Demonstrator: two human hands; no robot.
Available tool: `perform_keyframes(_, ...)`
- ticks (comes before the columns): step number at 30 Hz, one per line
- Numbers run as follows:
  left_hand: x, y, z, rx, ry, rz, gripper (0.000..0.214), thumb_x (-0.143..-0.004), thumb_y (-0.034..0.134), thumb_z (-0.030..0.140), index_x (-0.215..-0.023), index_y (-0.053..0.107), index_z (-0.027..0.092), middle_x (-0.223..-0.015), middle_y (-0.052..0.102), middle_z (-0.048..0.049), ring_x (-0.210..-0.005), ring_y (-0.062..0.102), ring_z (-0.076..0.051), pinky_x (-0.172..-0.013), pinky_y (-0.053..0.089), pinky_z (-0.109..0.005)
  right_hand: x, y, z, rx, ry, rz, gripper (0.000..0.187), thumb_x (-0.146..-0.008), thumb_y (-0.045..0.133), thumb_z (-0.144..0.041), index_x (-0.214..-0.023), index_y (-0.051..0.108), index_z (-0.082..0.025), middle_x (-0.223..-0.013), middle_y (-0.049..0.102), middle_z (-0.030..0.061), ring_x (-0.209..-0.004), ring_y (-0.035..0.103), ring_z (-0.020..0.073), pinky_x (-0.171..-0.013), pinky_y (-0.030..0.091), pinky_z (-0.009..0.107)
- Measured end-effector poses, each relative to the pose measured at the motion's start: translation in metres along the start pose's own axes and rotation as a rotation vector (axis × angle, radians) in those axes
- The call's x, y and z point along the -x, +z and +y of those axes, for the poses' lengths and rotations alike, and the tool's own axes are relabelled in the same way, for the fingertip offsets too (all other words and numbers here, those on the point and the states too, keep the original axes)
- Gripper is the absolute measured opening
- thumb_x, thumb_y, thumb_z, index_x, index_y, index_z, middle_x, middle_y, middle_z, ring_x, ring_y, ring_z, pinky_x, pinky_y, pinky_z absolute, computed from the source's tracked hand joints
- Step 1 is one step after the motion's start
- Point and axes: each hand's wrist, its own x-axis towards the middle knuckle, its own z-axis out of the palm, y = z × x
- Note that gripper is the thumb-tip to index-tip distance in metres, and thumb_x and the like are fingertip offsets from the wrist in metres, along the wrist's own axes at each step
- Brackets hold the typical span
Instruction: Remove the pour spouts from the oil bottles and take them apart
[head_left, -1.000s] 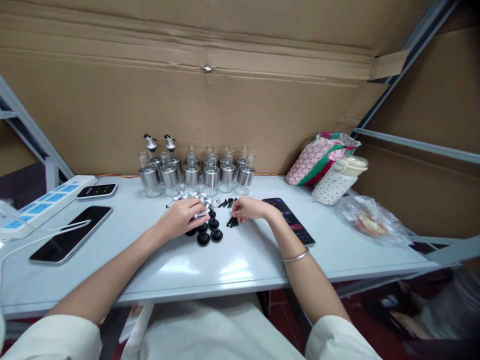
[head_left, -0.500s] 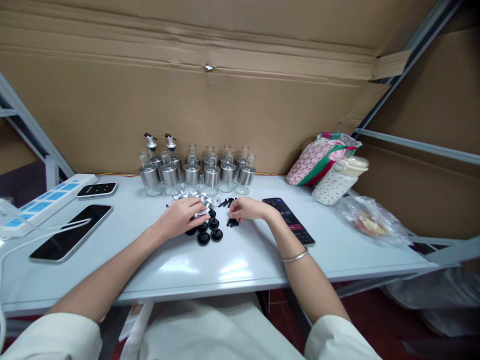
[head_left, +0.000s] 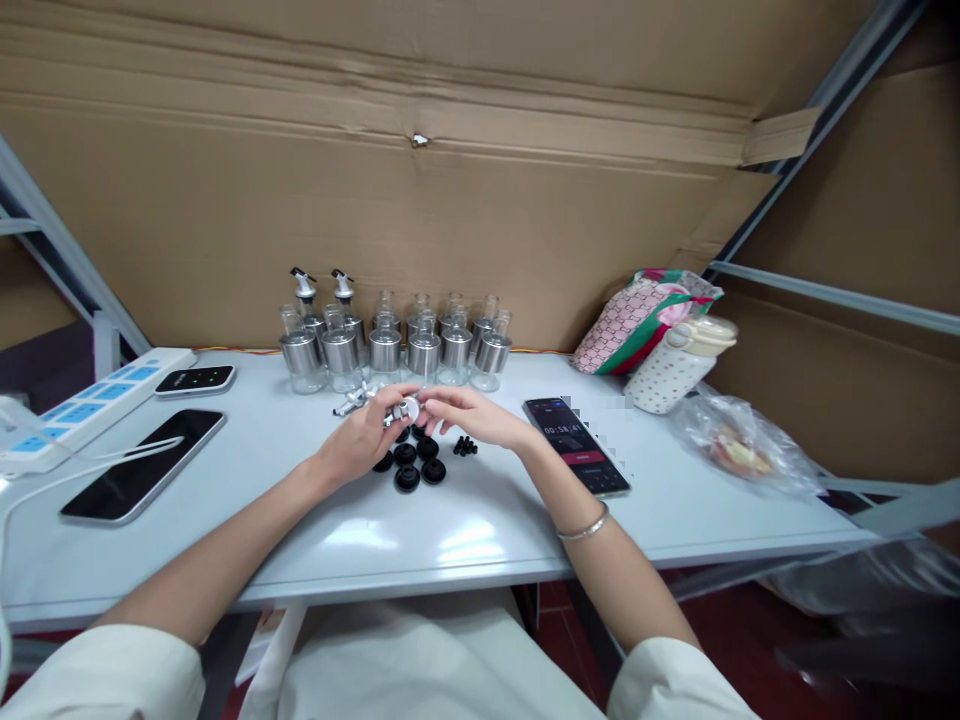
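My left hand (head_left: 367,432) is raised a little above the white table (head_left: 480,525), its fingers closed on a small silver pourer spout (head_left: 403,409). My right hand (head_left: 469,415) meets it from the right, fingertips pinched at the same spout. Below the hands lie several black round stoppers (head_left: 417,463) and a small heap of tiny black pieces (head_left: 465,446). More silver spouts (head_left: 351,403) lie just left of the hands. Behind them stands a row of glass bottles with steel collars (head_left: 397,350); two at the left carry pourers.
A phone with a running timer (head_left: 576,444) lies right of my hands. At the left are a phone on a cable (head_left: 142,465), a small black device (head_left: 195,379) and a power strip (head_left: 90,398). A patterned bag (head_left: 637,315), a dotted flask (head_left: 679,365) and a plastic bag (head_left: 742,440) sit at the right.
Both hands have risen off the table and come together. The left lifted a silver spout out of the pile, and the right left the black pieces to meet it.
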Motion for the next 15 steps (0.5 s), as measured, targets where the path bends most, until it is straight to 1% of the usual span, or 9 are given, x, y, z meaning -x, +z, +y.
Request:
perform_keyframes(1,0.001,0.002,0.001,0.044,0.009,0.034,0.015,-0.096,0.035,0.022,-0.111,0.034,0.021,-0.128,0.053,-0.0148,-0.118,0.054,-0.019,-0.091,0.049,-0.037,-0.001,0.005,-0.002,-0.067,0.000,-0.018,0.036,-0.085,0.051,-0.050,-0.102,0.055,-0.018,-0.090,0.063,0.0032,-0.077,0.062,0.0107,-0.068,0.046,0.024)
perform_keyframes(3,0.001,0.007,0.005,0.127,0.001,0.101,0.013,-0.097,0.033,0.022,-0.110,0.032,0.022,-0.135,0.047,-0.0164,-0.126,0.047,-0.019,-0.096,0.047,-0.040,-0.003,0.013,-0.005,-0.197,0.023,-0.043,0.039,-0.082,0.055,-0.053,-0.101,0.054,-0.018,-0.089,0.062,0.0021,-0.077,0.063,0.0106,-0.070,0.047,0.025)
perform_keyframes(5,0.000,0.010,0.008,0.189,-0.047,0.160,0.012,-0.098,0.031,0.025,-0.110,0.032,0.022,-0.135,0.046,-0.0163,-0.127,0.046,-0.018,-0.097,0.045,-0.041,-0.003,0.018,-0.007,-0.301,0.045,-0.040,0.041,-0.079,0.058,-0.056,-0.094,0.052,-0.018,-0.083,0.059,0.0000,-0.074,0.063,0.0105,-0.070,0.047,0.026)
perform_keyframes(7,-0.001,0.010,0.010,0.205,-0.104,0.187,0.012,-0.098,0.030,0.029,-0.108,0.034,0.022,-0.134,0.047,-0.0156,-0.126,0.046,-0.018,-0.097,0.044,-0.040,-0.003,0.020,-0.008,-0.362,0.047,-0.011,0.043,-0.075,0.060,-0.059,-0.084,0.048,-0.018,-0.076,0.056,-0.0025,-0.068,0.061,0.0101,-0.068,0.047,0.026)
perform_keyframes(9,-0.002,0.008,0.008,0.151,-0.142,0.155,0.014,-0.098,0.032,0.031,-0.106,0.038,0.021,-0.130,0.050,-0.0139,-0.122,0.049,-0.018,-0.096,0.043,-0.039,-0.003,0.021,-0.008,-0.401,0.023,0.026,0.046,-0.073,0.061,-0.062,-0.078,0.044,-0.019,-0.068,0.052,-0.0052,-0.062,0.058,0.0093,-0.065,0.046,0.026)
perform_keyframes(11,-0.002,0.004,0.003,0.040,-0.130,0.073,0.018,-0.097,0.034,0.034,-0.105,0.043,0.021,-0.121,0.057,-0.0112,-0.112,0.054,-0.019,-0.092,0.043,-0.037,-0.004,0.021,-0.007,-0.372,-0.026,0.063,0.048,-0.072,0.061,-0.063,-0.074,0.039,-0.020,-0.061,0.047,-0.0078,-0.055,0.053,0.0083,-0.061,0.043,0.025)
perform_keyframes(13,-0.003,0.001,0.000,-0.093,-0.090,-0.023,0.024,-0.097,0.035,0.038,-0.103,0.049,0.020,-0.108,0.062,-0.0086,-0.100,0.057,-0.020,-0.085,0.041,-0.036,-0.005,0.021,-0.006,-0.237,-0.066,0.125,0.047,-0.075,0.057,-0.065,-0.071,0.039,-0.020,-0.056,0.044,-0.0083,-0.052,0.047,0.0077,-0.058,0.039,0.024)
perform_keyframes(15,-0.003,-0.002,-0.001,-0.191,-0.055,-0.080,0.030,-0.098,0.032,0.040,-0.097,0.054,0.019,-0.098,0.065,-0.0073,-0.093,0.057,-0.020,-0.082,0.038,-0.036,-0.006,0.021,-0.004,-0.076,-0.065,0.197,0.050,-0.079,0.046,-0.068,-0.067,0.043,-0.019,-0.054,0.044,-0.0065,-0.050,0.045,0.0082,-0.057,0.038,0.025)
